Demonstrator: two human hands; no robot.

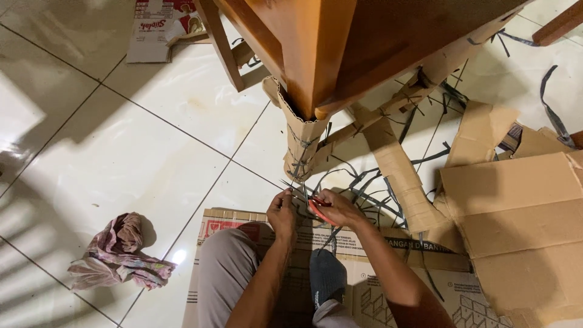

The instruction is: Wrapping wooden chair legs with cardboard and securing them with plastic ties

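A wooden table leg (313, 54) stands on the tiled floor, its lower end wrapped in corrugated cardboard (300, 143) bound with dark plastic straps (299, 164). My right hand (336, 208) grips red-handled scissors (317, 209) just below the wrapped foot. My left hand (282, 212) is beside it, its fingers pinching the dark strap ends near the scissor blades. Both hands are close together, in front of my bent knee (228, 255) and my dark sock (327, 273).
Flattened cardboard sheets (516, 206) lie to the right, amid loose dark straps (376, 188). A printed box panel (388, 267) lies under my legs. A crumpled cloth (118, 252) sits at the left. Another carton (155, 27) lies at the top left.
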